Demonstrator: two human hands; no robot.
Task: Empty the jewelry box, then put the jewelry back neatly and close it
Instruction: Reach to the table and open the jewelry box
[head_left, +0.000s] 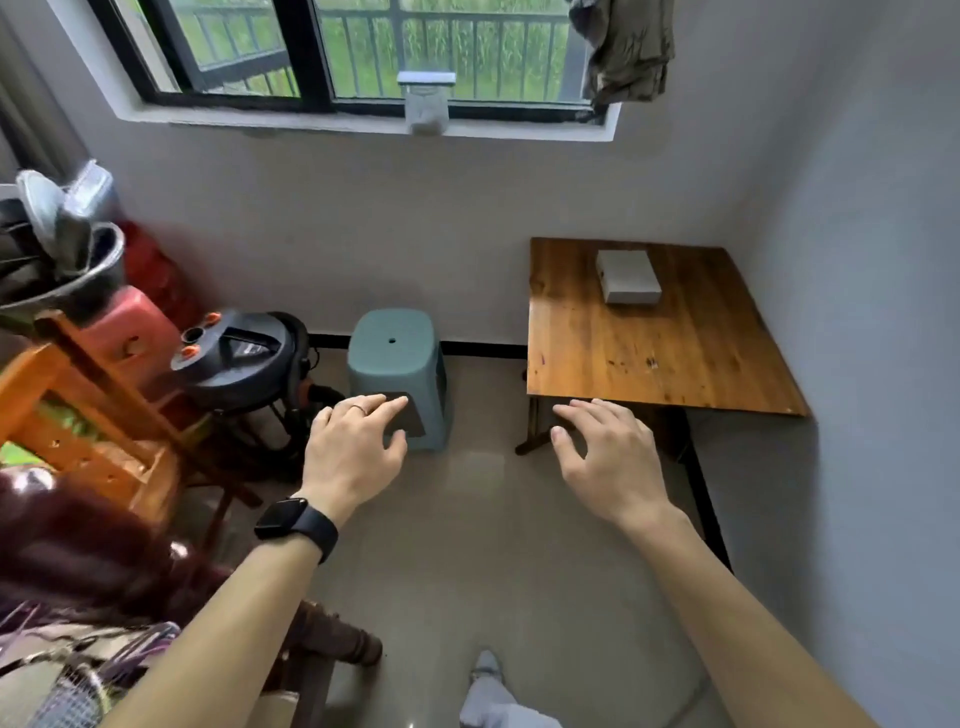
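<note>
A closed grey jewelry box (628, 275) lies on the far part of a wooden table (649, 353) in the right corner of the room. My left hand (353, 447) hovers in the air with its fingers spread, in front of a teal stool. It wears a ring, and a black watch sits on its wrist. My right hand (608, 457) is also held out with relaxed fingers, just short of the table's near edge. Neither hand holds or touches anything. The box is well beyond both hands.
A teal plastic stool (395, 358) stands on the floor left of the table. Further left are a black appliance (244, 358), red containers and an orange wooden frame (78, 415). A jar (426, 104) stands on the windowsill. Walls close the table's far and right sides.
</note>
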